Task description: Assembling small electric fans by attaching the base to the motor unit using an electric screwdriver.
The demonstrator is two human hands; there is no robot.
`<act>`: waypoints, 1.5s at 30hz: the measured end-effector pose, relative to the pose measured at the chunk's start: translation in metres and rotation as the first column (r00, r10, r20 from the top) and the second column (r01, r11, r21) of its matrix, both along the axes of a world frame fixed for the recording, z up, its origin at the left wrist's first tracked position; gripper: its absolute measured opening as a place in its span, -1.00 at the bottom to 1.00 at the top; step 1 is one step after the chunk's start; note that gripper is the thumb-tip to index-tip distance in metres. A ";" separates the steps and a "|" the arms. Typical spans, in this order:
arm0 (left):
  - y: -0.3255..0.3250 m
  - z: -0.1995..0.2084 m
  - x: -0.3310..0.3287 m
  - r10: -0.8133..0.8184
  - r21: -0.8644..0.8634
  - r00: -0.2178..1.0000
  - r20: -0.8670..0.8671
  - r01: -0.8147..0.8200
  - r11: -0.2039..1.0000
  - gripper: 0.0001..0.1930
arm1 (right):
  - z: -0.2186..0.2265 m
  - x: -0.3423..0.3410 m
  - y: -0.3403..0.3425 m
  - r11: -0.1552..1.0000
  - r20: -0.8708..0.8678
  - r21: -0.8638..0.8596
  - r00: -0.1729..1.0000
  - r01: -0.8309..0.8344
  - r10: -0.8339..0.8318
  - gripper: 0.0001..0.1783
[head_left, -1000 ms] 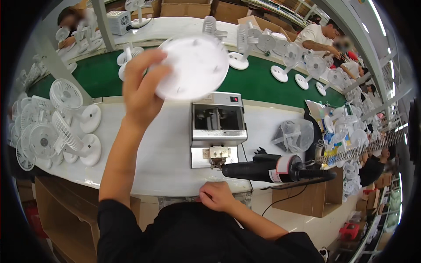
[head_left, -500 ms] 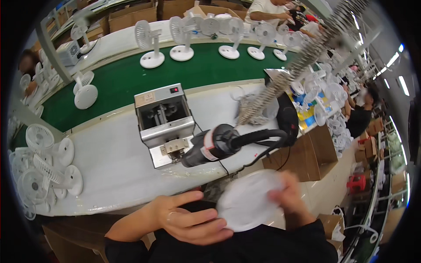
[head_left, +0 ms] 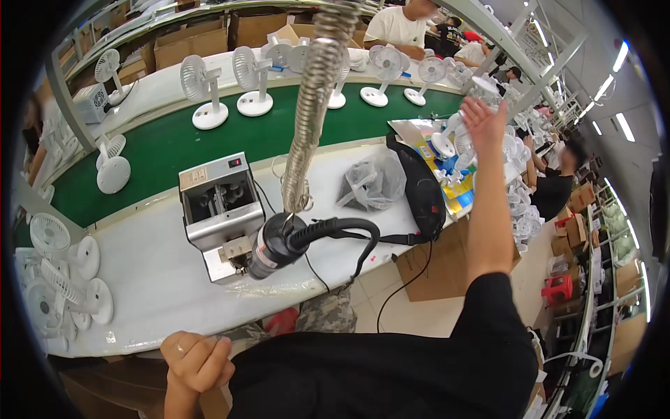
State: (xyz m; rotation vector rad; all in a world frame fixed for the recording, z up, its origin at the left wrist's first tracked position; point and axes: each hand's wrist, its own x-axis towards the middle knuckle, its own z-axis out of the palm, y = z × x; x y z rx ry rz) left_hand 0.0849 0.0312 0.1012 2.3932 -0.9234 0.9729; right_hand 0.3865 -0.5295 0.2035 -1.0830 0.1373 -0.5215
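My right hand point(head_left: 484, 120) is stretched out to the far right with its fingers spread, holding nothing. It is nearest to a group of white desk fans point(head_left: 447, 142) beside the green belt. My left hand point(head_left: 199, 359), a ring on one finger, is curled into a fist below the bench's front edge; its palm is hidden. Ahead of me, a black electric screwdriver point(head_left: 277, 248) hangs from a coil spring point(head_left: 314, 98), its tip by a metal screw feeder point(head_left: 220, 209). Neither hand touches the tool.
Assembled fans stand along the green belt point(head_left: 157, 143) and at the bench's left end point(head_left: 87, 300). A plastic bag point(head_left: 373, 183) and a black bag point(head_left: 421, 188) lie on the white bench point(head_left: 153, 293). Below is a cardboard box point(head_left: 433, 269). Co-workers sit beyond the belt and to the right.
The round white piece has left my hands. My right arm has swung out to the far right, its hand opening. My left hand has drawn back left and curled shut. The view has turned right.
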 end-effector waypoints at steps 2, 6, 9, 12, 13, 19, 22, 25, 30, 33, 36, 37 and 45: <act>0.002 -0.008 -0.005 0.011 -0.016 1.000 -0.012 -0.011 1.000 -0.88 | -0.039 -0.026 0.027 0.963 0.107 -0.121 0.962 -0.239 0.252 -0.28; 0.009 -0.023 -0.004 0.038 -0.056 0.991 -0.129 -0.046 0.997 -0.78 | -0.078 -0.119 0.101 0.936 0.111 -0.130 0.933 -0.327 0.342 -0.38; 0.033 -0.012 0.014 0.227 0.002 0.964 -0.139 -0.228 0.974 -0.75 | -0.050 -0.176 0.137 0.530 0.191 -0.407 0.498 -0.744 0.846 -0.45; 0.041 0.011 0.091 0.344 -0.138 0.913 -0.222 -0.378 0.915 -0.79 | -0.048 -0.199 0.188 -0.109 -0.091 -0.427 -0.078 -0.898 0.993 -0.63; 0.044 0.017 0.122 0.370 -0.126 0.903 -0.219 -0.402 0.907 -0.81 | -0.053 -0.207 0.207 -0.272 -0.230 -0.346 -0.200 -0.898 0.952 -0.70; 0.045 -0.001 0.299 0.439 0.068 0.715 -0.543 -0.484 0.872 -0.66 | -0.151 -0.231 0.287 -0.065 -0.429 -0.799 0.491 -0.598 0.758 -0.91; 0.039 -0.044 0.370 0.472 0.251 0.644 -0.602 -0.409 0.878 -0.63 | -0.185 -0.216 0.304 0.023 -0.229 -0.933 0.641 -0.360 0.733 -0.90; 0.024 -0.077 0.417 0.539 0.316 0.695 -0.475 -0.438 0.842 -0.56 | -0.207 -0.217 0.305 -0.018 -0.212 -0.962 0.703 -0.273 0.679 -0.88; 0.005 -0.118 0.463 0.497 0.190 0.800 -0.335 -0.460 0.868 -0.49 | -0.213 -0.235 0.314 0.027 -0.146 -0.977 0.761 -0.210 0.632 -0.89; 0.001 -0.118 0.469 0.473 0.142 0.831 -0.293 -0.452 0.881 -0.45 | -0.212 -0.230 0.318 0.059 -0.115 -0.979 0.776 -0.193 0.621 -0.89; 0.004 -0.109 0.450 0.474 0.166 0.843 -0.255 -0.445 0.880 -0.41 | -0.209 -0.229 0.325 0.116 -0.064 -0.978 0.780 -0.173 0.623 -0.87; 0.010 -0.109 0.447 0.483 0.179 0.837 -0.256 -0.450 0.875 -0.41 | -0.208 -0.228 0.327 0.125 -0.063 -0.975 0.775 -0.181 0.629 -0.87; 0.054 -0.038 0.348 0.174 -0.551 0.909 -0.380 -0.373 0.746 -0.41 | -0.206 -0.211 0.319 -0.041 -0.098 -0.995 0.780 -0.093 0.618 -0.87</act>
